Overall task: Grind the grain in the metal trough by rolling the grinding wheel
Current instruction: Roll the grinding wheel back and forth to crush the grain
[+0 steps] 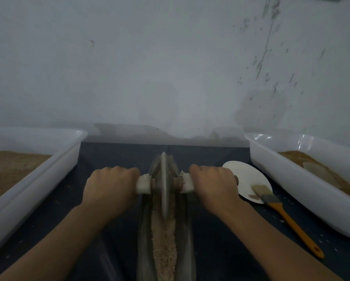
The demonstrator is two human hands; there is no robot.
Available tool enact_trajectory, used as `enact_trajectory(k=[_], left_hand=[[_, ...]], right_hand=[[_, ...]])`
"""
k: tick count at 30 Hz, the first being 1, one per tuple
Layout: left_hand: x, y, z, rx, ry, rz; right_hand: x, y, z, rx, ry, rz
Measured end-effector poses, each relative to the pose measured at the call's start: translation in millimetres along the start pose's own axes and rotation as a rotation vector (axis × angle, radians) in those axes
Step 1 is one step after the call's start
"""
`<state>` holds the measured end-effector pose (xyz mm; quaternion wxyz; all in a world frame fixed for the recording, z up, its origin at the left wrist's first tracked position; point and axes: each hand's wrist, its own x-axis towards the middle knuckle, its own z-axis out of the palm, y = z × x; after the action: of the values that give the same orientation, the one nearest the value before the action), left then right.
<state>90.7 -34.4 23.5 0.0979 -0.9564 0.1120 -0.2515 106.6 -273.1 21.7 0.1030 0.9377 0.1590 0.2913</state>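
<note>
Both hands, left hand [111, 187] and right hand [214, 185], keep a clenched grip on the cloth-wrapped axle; grinding wheel [164, 185] stands in the metal trough [144, 250] at its far end. Risk: overrunning the end, spilling grain [165, 246]

The trough [166, 240] runs off the bottom edge. Both bins, left [34, 169] and right [304, 179], are cut by the frame sides. The handle ends are covered by each hand's grip, left [111, 187] and right [214, 185].
</note>
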Motion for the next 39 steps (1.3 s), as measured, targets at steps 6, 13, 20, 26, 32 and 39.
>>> enact_trajectory(k=[6,13,20,26,32,39], left_hand=[[-25.4,-1.8,-10.7,-0.049,-0.14,0.01],[-48.3,0.6,-33.4,0.0,-0.144,0.07],[-13.7,-1.0,3.0,-0.069,-0.08,-0.075],[-16.7,1.8,-6.2,-0.016,-0.126,-0.023],[-54.6,4.8,-30.6,-0.035,-0.202,0.025],[-24.3,2.9,-8.1,-0.015,-0.113,-0.017]], right_hand=[[-33.6,-4.9,-27.4,0.033,0.01,-0.098],[-73.6,-4.7,-40.9,0.124,0.025,-0.078],[-3.1,-6.1,-15.5,-0.052,0.029,-0.07],[-15.3,-2.9,-20.8,-0.007,-0.033,-0.076],[-67.8,-9.5,-44.4,0.073,0.094,-0.108],[-33.7,-6.5,-22.2,0.027,-0.027,-0.065]])
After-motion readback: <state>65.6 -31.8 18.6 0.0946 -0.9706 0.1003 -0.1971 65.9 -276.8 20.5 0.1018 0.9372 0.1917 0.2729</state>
